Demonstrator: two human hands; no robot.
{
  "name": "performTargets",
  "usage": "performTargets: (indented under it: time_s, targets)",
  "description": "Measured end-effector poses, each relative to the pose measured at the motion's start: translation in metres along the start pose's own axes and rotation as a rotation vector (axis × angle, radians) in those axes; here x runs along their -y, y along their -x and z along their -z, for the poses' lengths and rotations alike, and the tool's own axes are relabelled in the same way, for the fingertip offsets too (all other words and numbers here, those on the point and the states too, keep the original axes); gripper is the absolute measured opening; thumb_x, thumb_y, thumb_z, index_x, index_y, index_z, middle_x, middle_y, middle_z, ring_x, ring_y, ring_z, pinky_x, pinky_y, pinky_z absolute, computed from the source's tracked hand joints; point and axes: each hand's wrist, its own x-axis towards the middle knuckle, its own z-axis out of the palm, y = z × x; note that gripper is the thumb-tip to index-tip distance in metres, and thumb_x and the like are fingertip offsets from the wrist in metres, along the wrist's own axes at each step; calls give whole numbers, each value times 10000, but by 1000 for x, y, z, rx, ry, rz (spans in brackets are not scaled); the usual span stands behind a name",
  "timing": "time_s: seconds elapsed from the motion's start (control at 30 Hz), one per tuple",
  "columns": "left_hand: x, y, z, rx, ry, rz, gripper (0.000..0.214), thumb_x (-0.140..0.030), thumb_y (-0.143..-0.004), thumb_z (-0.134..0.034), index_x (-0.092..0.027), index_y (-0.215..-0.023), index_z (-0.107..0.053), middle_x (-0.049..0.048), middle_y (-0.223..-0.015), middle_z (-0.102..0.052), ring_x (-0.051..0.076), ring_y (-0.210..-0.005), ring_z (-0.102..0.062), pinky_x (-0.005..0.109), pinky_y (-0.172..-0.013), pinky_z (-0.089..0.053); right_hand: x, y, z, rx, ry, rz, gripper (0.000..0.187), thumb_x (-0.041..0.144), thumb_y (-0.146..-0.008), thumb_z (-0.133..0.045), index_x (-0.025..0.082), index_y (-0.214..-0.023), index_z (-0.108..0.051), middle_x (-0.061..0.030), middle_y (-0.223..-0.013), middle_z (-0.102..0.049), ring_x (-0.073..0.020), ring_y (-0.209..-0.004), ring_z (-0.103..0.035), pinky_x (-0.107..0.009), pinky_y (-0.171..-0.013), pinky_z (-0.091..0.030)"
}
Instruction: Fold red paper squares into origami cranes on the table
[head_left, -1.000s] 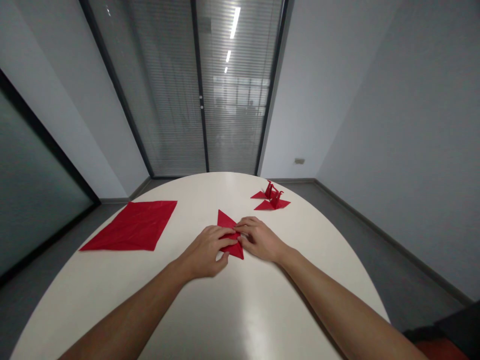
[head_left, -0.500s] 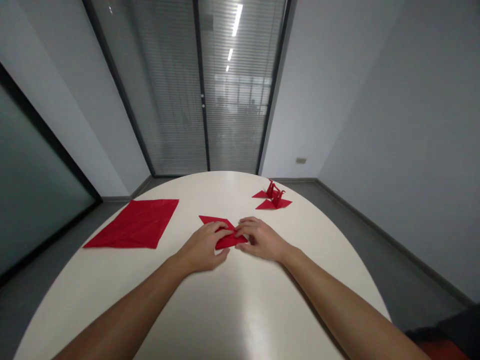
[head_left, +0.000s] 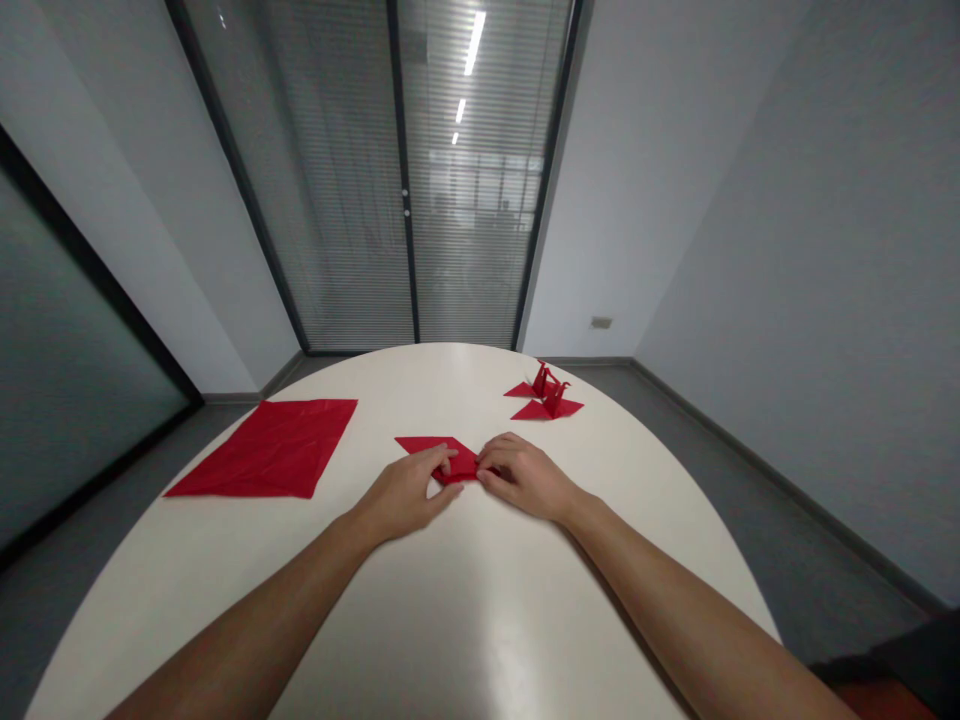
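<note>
A piece of red origami paper (head_left: 463, 460), partly folded, lies on the table between my two hands. From the left, my left hand (head_left: 409, 492) grips its near left part, fingers on top and thumb at the near edge. The fingers of my right hand (head_left: 527, 476) pinch the paper's right end. One flat point of the paper sticks out to the far left beyond my left fingers. My fingers hide parts of the folds.
A flat, creased red sheet (head_left: 274, 450) lies at the table's left. Two folded red paper cranes (head_left: 551, 403) stand near the far right edge. All rest on a round white table (head_left: 420, 630); glass panels with blinds (head_left: 472, 260) rise beyond it.
The paper's near flap, earlier spread toward me, is now folded narrower along the near edge. My right fingers have drawn together at the right end; my left thumb has moved up to the paper.
</note>
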Motion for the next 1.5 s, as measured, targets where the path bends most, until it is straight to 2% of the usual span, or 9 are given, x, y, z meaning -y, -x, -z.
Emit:
performTargets:
  time_s: [0.2, 0.4, 0.6, 0.73, 0.93, 1.13, 1.3, 1.5]
  targets:
    - [0, -3, -2, -9, -22, 26, 246, -392, -995, -487, -234, -1096, -646, 41, -1033, -733, 211, -917, -687, 327, -810, -514, -1, 1, -2, 17, 15, -32, 101, 303, -889, -718, 205, -912, -717, -57, -924, -742, -227, -949, -640, -364, -875, -496]
    - [-4, -4, 1, -8, 10, 56, 305, -363, -1045, -379, -230, -1101, -648, 41, -1113, -738, 216, -1023, -690, 340, -881, -516, 0, 2, -4, -4, 16, -123, 115, 236, -945, -618, 198, -918, -723, -56, -912, -734, -204, -914, -639, -327, -835, -498]
    - [-1, -5, -2, -22, -45, 91, 245, -291, -1022, -412, -215, -1154, -603, 60, -1102, -740, 235, -977, -711, 349, -822, -539, -1, 2, -5, -22, -2, -196, 168, 199, -926, -624, 197, -1067, -714, -56, -959, -733, -196, -878, -641, -314, -792, -500]
    - [3, -5, -6, -47, -54, 77, 297, -233, -982, -473, -233, -1267, -557, 60, -1226, -711, 243, -1073, -695, 369, -893, -541, -4, 3, -6, -25, -12, -148, 214, 159, -929, -606, 214, -1103, -719, -52, -991, -743, -203, -926, -646, -325, -832, -506]
    - [7, -4, -8, -57, -44, 12, 330, -185, -953, -510, -258, -1263, -596, 40, -1281, -681, 224, -1145, -655, 375, -970, -533, -4, 3, -6, 3, 11, -86, 227, 125, -939, -574, 233, -1015, -758, -40, -994, -752, -204, -962, -644, -334, -872, -514]
    - [5, -4, -7, -107, -138, -55, 276, -114, -934, -511, -248, -1041, -728, 26, -1256, -676, 202, -1112, -650, 352, -942, -551, -1, 2, -5, 5, 22, -55, 252, 151, -929, -590, 248, -1085, -763, -53, -1120, -739, -220, -1044, -638, -362, -930, -512]
    - [-1, -5, -4, -45, -270, -62, 358, -17, -881, -523, -220, -1072, -748, 39, -1144, -753, 246, -1066, -658, 417, -933, -550, 6, -1, 2, 59, 31, 27, 222, 158, -908, -606, 221, -1036, -775, -64, -1011, -759, -222, -977, -659, -368, -915, -507]
    - [-6, -3, -4, -55, -323, -59, 335, -59, -875, -537, -221, -1064, -761, 51, -1177, -751, 276, -1047, -636, 461, -885, -536, 10, -1, 2, 95, -2, 85, 270, 135, -874, -609, 240, -1072, -760, -47, -971, -763, -206, -948, -683, -364, -940, -500]
